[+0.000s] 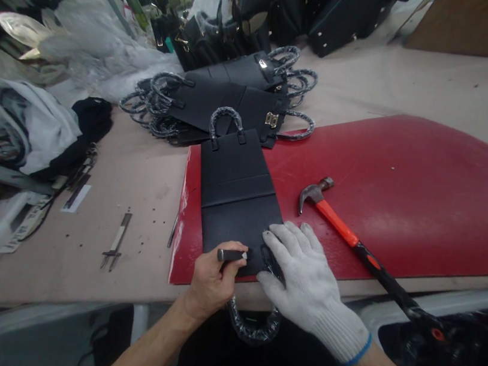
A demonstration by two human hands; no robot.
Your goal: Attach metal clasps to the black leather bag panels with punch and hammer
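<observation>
A black leather bag panel (241, 183) lies on the red mat, with plastic-wrapped handles at both ends. The near handle (253, 328) hangs over the table's front edge. My bare left hand (212, 278) pinches a short, dark metal punch (230, 255) over the panel's near end; its tip is hard to make out. In a white knit glove, my right hand (299, 269) rests on the near right corner of the panel with fingers extended, partly covering a handle tab. A claw hammer (337, 220) with an orange and black handle lies right of that hand.
Similar black panels (219, 104) with wrapped handles are stacked beyond the red mat (410, 194). At left on the table (129, 252) lies a pronged metal tool (116, 242). Crumpled clear plastic (94, 53) and black bags (291, 8) stand at the back.
</observation>
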